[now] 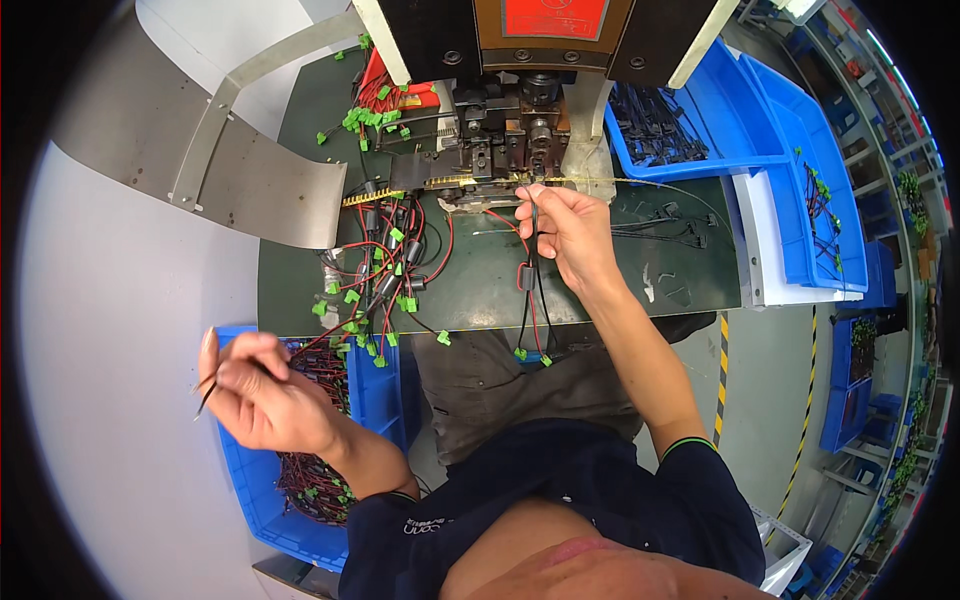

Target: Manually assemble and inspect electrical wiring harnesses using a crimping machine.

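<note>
At the die area of a terminal crimping press (520, 130), my right hand (575, 235) pinches a wire harness (528, 280). Its red and black wires hang down past a small black sleeve to two green connectors over the bench edge. Off to the left, my left hand (265, 395) is closed on a thin wire (208, 402), whose end sticks out past the fingers. From that hand a dark red lead runs toward a pile of harnesses (390, 270) with green connectors on the bench. A brass terminal strip (450, 182) feeds into the press.
A curved metal guide (270, 180) stands at the left. Below it, a blue bin (375, 390) holds many harnesses. Blue trays (780, 150) with black parts and wires sit at the right. Loose black cables (670, 230) lie on the green bench (640, 275).
</note>
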`<control>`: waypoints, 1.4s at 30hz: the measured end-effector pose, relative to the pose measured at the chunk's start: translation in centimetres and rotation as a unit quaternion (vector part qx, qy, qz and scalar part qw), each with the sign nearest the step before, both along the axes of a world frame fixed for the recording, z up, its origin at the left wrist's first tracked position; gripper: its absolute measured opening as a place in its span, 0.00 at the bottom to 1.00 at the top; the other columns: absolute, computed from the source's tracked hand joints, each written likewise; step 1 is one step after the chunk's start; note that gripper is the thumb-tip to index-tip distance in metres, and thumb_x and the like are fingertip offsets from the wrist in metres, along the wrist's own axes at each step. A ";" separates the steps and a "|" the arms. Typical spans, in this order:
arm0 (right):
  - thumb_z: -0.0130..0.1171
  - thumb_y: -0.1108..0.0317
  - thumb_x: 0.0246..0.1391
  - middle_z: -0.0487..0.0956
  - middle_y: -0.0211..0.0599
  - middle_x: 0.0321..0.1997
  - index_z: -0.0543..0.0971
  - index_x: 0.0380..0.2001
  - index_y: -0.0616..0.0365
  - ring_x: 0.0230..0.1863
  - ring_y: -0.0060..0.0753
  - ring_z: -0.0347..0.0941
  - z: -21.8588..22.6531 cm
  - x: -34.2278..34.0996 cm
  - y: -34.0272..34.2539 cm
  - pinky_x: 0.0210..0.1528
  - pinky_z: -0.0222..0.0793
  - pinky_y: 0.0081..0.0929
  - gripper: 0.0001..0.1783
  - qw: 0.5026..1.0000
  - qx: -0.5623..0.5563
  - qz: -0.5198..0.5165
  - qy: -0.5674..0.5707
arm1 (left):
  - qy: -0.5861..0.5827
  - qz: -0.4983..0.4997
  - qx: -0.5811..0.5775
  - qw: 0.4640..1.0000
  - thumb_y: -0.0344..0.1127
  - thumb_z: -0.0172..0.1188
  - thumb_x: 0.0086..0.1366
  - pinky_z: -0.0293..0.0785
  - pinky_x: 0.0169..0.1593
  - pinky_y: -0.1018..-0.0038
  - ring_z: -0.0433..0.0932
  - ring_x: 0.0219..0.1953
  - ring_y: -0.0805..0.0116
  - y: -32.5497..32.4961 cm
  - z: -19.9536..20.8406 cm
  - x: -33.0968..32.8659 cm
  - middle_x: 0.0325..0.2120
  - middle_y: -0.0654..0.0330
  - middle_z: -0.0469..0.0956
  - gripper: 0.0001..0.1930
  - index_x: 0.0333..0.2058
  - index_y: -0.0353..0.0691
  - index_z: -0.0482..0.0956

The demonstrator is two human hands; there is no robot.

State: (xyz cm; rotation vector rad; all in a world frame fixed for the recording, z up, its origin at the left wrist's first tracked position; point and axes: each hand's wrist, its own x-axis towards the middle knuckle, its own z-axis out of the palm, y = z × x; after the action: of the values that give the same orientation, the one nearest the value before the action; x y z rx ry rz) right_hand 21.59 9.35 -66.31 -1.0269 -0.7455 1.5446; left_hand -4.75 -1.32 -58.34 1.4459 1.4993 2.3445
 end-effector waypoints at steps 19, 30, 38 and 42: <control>0.50 0.67 0.65 0.74 0.30 0.17 0.80 0.35 0.66 0.12 0.15 0.65 16.0 16.8 -12.7 0.12 0.56 0.14 0.14 0.907 0.189 -0.075 -0.370 | 0.367 0.439 0.160 0.804 0.25 0.61 0.65 0.75 0.25 0.79 0.77 0.23 0.71 -0.8 6.1 -3.6 0.28 0.51 0.82 0.10 0.38 0.20 0.78; 0.52 0.63 0.66 0.80 0.28 0.36 0.81 0.48 0.60 0.33 0.16 0.74 22.5 35.3 -6.7 0.35 0.68 0.14 0.15 0.663 0.203 -0.197 -0.693 | 0.203 0.007 -0.144 0.968 0.27 0.47 0.72 0.55 0.24 0.83 0.60 0.18 0.81 -3.0 4.8 5.5 0.15 0.65 0.69 0.13 0.47 0.23 0.76; 0.60 0.69 0.52 0.78 0.34 0.32 0.80 0.32 0.53 0.35 0.40 0.77 6.6 21.5 -7.3 0.34 0.75 0.35 0.04 0.481 0.324 -0.062 -0.812 | 0.114 -0.461 -0.248 0.844 0.28 0.53 0.67 0.71 0.21 0.81 0.76 0.14 0.74 -5.2 3.0 7.2 0.12 0.59 0.75 0.09 0.39 0.26 0.77; 0.62 0.67 0.55 0.79 0.37 0.30 0.80 0.32 0.57 0.30 0.43 0.77 5.4 20.4 -9.8 0.32 0.73 0.33 0.05 0.533 0.268 -0.074 -0.799 | 0.052 -0.399 -0.360 0.842 0.29 0.46 0.72 0.58 0.16 0.85 0.63 0.11 0.81 -5.4 0.5 7.4 0.13 0.59 0.73 0.09 0.42 0.28 0.72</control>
State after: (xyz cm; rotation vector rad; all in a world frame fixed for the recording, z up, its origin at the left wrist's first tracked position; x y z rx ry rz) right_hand 42.01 -0.44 -60.93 -1.7542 -2.0705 -0.3434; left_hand 2.69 -6.70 -57.88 1.5301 1.2111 1.0723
